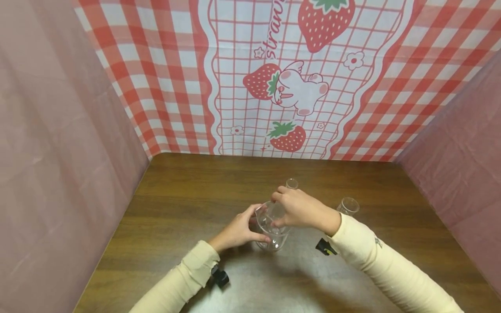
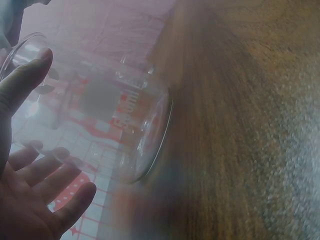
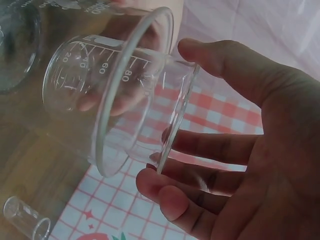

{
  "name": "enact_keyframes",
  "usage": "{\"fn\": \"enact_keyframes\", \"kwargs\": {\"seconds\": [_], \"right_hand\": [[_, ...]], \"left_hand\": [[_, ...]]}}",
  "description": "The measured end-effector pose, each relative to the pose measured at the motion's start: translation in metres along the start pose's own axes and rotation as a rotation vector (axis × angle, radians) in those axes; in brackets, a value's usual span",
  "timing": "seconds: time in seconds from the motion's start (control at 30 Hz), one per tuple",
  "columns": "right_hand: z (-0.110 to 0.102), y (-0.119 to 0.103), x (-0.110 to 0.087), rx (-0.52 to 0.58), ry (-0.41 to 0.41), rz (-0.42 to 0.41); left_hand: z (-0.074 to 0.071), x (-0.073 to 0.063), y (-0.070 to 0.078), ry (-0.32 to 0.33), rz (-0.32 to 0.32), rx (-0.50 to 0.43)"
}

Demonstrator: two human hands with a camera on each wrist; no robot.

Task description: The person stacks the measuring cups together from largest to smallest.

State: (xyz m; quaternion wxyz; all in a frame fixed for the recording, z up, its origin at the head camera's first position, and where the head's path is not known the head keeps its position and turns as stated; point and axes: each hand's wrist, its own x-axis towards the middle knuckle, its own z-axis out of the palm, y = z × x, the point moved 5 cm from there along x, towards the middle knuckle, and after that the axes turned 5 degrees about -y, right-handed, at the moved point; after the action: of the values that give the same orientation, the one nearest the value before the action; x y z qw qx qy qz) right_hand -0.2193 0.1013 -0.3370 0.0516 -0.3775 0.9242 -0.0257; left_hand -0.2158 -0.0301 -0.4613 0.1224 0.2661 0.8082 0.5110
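Note:
A large clear glass beaker (image 1: 275,244) stands at mid-table. My left hand (image 1: 238,230) holds it round its left side, with the thumb (image 2: 30,75) near the rim in the left wrist view and the fingers spread along the wall. From above, my right hand (image 1: 303,209) grips a smaller graduated beaker (image 3: 107,67) by its rim, thumb on one side and fingers on the other. That smaller beaker lies mostly inside the mouth of the large one, base first, its rim still outside.
Behind my right hand stands a narrow glass vessel (image 1: 291,184), its lower part hidden. Another glass vessel (image 1: 349,205) is to the right, partly behind my right wrist. A checked strawberry cloth (image 1: 289,87) hangs at the back of the wooden table (image 1: 188,187), with pink cloths at both sides.

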Motion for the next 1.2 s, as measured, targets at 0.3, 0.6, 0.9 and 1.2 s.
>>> {"fn": "enact_keyframes", "kwargs": {"seconds": [0.3,0.6,0.9,1.2], "right_hand": [[0.007,-0.002,0.001,-0.021,-0.030,0.011],[0.012,-0.004,0.004,-0.058,-0.006,0.007],[0.015,-0.009,0.006,-0.028,-0.031,0.040],[0.021,-0.011,0.010,-0.027,-0.062,0.093]], "left_hand": [[0.001,-0.001,0.001,-0.006,0.005,-0.027],[0.001,0.000,0.000,-0.007,0.024,-0.035],[0.000,-0.001,0.001,-0.020,0.009,-0.027],[0.001,-0.002,-0.001,-0.018,-0.005,-0.016]]}}
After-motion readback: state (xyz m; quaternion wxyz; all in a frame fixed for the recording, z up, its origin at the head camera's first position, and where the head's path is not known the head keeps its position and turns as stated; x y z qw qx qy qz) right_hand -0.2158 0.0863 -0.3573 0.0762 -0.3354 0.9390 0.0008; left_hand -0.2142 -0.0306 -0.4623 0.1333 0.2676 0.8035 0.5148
